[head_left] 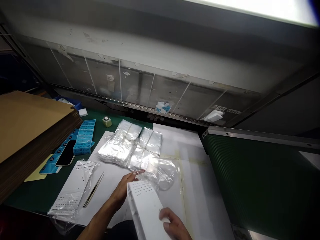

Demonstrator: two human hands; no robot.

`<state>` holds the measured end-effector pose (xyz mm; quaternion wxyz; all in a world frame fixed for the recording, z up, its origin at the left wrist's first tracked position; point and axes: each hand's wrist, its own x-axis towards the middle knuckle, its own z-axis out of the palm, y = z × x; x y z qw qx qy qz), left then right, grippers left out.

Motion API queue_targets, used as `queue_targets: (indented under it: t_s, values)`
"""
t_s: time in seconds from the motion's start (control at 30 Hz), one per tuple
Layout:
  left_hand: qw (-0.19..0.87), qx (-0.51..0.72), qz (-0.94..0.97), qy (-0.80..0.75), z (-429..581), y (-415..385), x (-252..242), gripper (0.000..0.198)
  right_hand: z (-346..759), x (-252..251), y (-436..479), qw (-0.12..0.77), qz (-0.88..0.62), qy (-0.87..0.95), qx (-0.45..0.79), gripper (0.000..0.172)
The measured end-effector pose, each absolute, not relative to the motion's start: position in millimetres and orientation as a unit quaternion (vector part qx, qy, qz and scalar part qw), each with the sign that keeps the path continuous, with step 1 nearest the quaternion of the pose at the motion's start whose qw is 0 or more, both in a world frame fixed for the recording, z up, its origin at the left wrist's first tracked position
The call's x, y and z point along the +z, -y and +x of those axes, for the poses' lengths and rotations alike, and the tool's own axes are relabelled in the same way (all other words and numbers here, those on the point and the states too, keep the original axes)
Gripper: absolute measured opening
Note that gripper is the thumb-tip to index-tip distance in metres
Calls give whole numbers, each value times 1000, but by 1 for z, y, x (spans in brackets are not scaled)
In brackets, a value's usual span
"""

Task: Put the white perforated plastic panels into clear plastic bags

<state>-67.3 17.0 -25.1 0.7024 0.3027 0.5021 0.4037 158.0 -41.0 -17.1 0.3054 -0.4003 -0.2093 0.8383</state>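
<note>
A white perforated carton (145, 213) tilts above a white sheet (110, 176) on the green worktop (30, 200), its side steadied by the half-curled right grip (173, 224), while the open left grip (122, 194) stretches its fingers (136, 174) to the edge of a clear plastic bag (162, 173), close to bundled plastic packs (120, 143).

Ahead of the left hand (121, 193), we face a scuffed, tape-marked metal panel (140, 90) beneath a bright strip of light (255, 8). Right of the right hand (175, 224), we find a green ribbed conveyor belt (260, 186) edged by a steel rail (260, 136).
</note>
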Motion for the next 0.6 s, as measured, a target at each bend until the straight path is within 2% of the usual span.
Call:
queue_targets:
  t_s: [0.13,0.27,0.4,0.6]
  values:
    - [657,451,304,-522,-58,-6,-29,51,158,-19,44,322,-519,179,772,39]
    - [585,467,357,-559,-38,2,-35,47,139,-13,49,350,-604,167,696,56]
    - [654,495,288,-494,-28,12,-43,46,132,-10,46,402,-641,269,596,72]
    - [718,532,174,-415,-36,36,-59,46,154,-21,33,316,-657,353,586,70]
